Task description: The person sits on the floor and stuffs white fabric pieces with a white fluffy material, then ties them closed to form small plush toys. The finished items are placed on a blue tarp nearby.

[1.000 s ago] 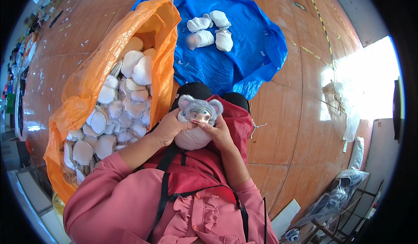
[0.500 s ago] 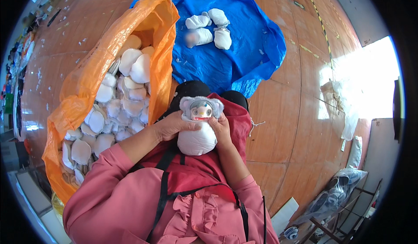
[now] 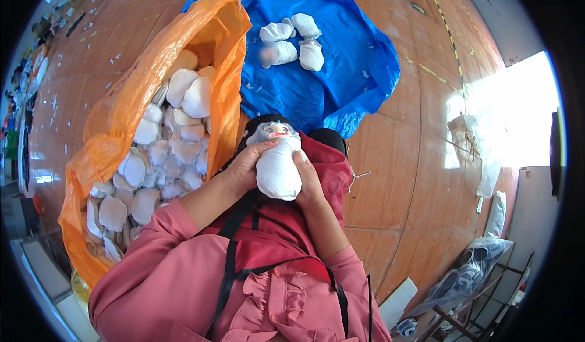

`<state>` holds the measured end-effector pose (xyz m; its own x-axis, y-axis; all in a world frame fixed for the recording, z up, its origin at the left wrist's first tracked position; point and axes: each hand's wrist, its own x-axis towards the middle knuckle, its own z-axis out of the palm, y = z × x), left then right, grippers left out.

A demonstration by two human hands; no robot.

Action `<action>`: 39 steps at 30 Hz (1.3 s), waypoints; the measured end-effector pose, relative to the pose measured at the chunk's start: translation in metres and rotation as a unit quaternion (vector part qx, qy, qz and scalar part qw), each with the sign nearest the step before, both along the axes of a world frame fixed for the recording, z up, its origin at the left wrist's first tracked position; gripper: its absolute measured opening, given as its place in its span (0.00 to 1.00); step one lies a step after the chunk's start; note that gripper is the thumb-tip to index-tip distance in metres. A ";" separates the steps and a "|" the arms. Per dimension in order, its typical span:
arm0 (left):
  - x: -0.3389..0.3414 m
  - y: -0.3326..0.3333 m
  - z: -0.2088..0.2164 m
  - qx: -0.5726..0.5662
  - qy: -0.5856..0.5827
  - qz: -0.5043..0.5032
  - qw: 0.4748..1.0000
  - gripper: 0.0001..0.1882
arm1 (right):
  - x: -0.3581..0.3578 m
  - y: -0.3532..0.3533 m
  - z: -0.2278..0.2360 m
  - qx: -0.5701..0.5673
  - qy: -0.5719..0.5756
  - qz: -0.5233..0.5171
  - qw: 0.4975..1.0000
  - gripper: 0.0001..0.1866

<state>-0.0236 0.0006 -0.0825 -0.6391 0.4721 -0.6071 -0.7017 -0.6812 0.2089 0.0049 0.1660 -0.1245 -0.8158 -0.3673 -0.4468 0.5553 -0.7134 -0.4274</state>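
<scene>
Above my lap, both hands grip a small doll (image 3: 279, 172) with a white padded body and a grey fuzzy hood round its face. My left hand (image 3: 248, 164) wraps its left side, the thumb lying near the face. My right hand (image 3: 306, 176) presses the other side, thumb along the body. The doll's head points away from me and its rounded bottom faces me. Fingers beneath the doll are hidden.
On my left an orange woven sack (image 3: 103, 138) gapes, full of white rounded pads (image 3: 146, 205). Ahead, a blue sheet (image 3: 341, 86) covers part of the brown floor (image 3: 390, 189), with several white dolls (image 3: 311, 55) on it. Clear plastic bags (image 3: 469, 269) lie at the right.
The doll has tipped back, so its face and ears show less and its white body more. My hands have shifted slightly away from me, the right one sliding down along its side.
</scene>
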 end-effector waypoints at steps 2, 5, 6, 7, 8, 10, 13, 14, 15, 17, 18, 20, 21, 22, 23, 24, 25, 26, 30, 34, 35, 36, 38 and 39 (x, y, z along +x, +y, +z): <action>-0.003 -0.002 -0.004 0.028 0.008 0.024 0.999 0.23 | -0.004 -0.004 0.014 -0.014 -0.051 0.011 0.999 0.33; -0.008 -0.006 0.001 0.031 0.036 0.096 0.994 0.23 | -0.001 0.005 0.020 -0.085 -0.007 0.041 0.996 0.36; -0.008 -0.005 0.006 -0.030 0.028 0.126 0.991 0.21 | 0.000 0.005 0.017 -0.109 0.025 0.057 0.992 0.34; -0.008 -0.004 0.012 -0.079 0.050 0.149 0.984 0.21 | 0.002 0.006 0.014 -0.098 0.030 0.071 0.992 0.34; -0.007 -0.002 0.016 -0.127 0.072 0.172 0.974 0.21 | 0.005 0.007 0.012 -0.086 0.035 0.085 0.992 0.34; -0.002 0.001 0.025 -0.176 0.112 0.205 0.956 0.23 | 0.009 0.001 0.011 -0.109 0.032 0.060 0.992 0.31; 0.004 0.004 0.023 -0.177 0.107 0.198 0.958 0.23 | 0.007 -0.004 0.010 0.027 0.034 0.007 0.999 0.26; 0.005 0.002 0.021 -0.131 0.070 0.191 0.970 0.24 | 0.007 -0.004 0.012 0.037 0.061 -0.019 0.997 0.21; 0.001 -0.002 0.016 -0.109 0.060 0.191 0.974 0.24 | 0.008 -0.004 0.009 0.044 0.083 -0.017 0.995 0.22; -0.005 -0.006 0.012 -0.063 0.038 0.186 0.980 0.24 | 0.012 -0.006 0.001 0.059 0.126 -0.016 0.990 0.23; -0.004 -0.007 0.011 -0.058 0.040 0.189 0.980 0.24 | 0.013 -0.005 -0.003 0.053 0.128 -0.001 0.990 0.23; -0.004 -0.008 0.018 -0.099 0.089 0.189 0.973 0.25 | 0.011 -0.005 0.009 0.020 0.078 0.013 0.997 0.23; -0.003 -0.008 0.019 -0.120 0.114 0.189 0.968 0.26 | 0.010 -0.005 0.013 0.004 0.053 0.020 0.998 0.24; 0.000 -0.006 0.019 -0.124 0.128 0.182 0.967 0.26 | 0.011 -0.004 0.011 0.020 0.052 0.020 0.998 0.24; 0.003 -0.004 0.017 -0.129 0.142 0.174 0.966 0.26 | 0.012 -0.005 0.006 0.035 0.050 0.020 0.998 0.24; 0.005 -0.002 0.016 -0.133 0.156 0.167 0.964 0.27 | 0.013 -0.005 0.000 0.051 0.049 0.020 0.997 0.24; 0.007 -0.003 0.015 -0.139 0.113 0.149 0.972 0.27 | 0.012 -0.005 -0.003 0.066 0.047 0.020 0.996 0.25; 0.009 -0.006 0.013 -0.145 0.069 0.132 0.978 0.27 | 0.011 -0.001 -0.007 0.077 0.068 -0.006 0.995 0.23; 0.010 -0.025 0.003 -0.198 0.007 0.150 0.969 0.25 | 0.010 -0.001 -0.007 0.115 0.063 0.068 0.989 0.18; -0.008 -0.069 -0.032 -0.197 -0.108 0.218 0.950 0.20 | 0.008 0.006 0.005 0.099 0.009 0.171 0.980 0.13; -0.019 -0.075 -0.028 -0.207 -0.174 0.221 0.937 0.19 | 0.007 0.008 0.002 0.093 0.003 0.173 0.981 0.13; -0.030 -0.075 -0.026 -0.262 -0.220 0.219 0.914 0.17 | 0.007 0.010 -0.003 0.087 -0.004 0.174 0.981 0.12; -0.060 -0.074 -0.032 -0.244 -0.129 0.203 0.939 0.17 | 0.008 0.009 -0.007 0.062 -0.011 0.171 0.983 0.11; -0.077 -0.074 -0.035 -0.235 -0.085 0.195 0.948 0.17 | 0.007 0.008 -0.007 0.061 -0.011 0.167 0.984 0.10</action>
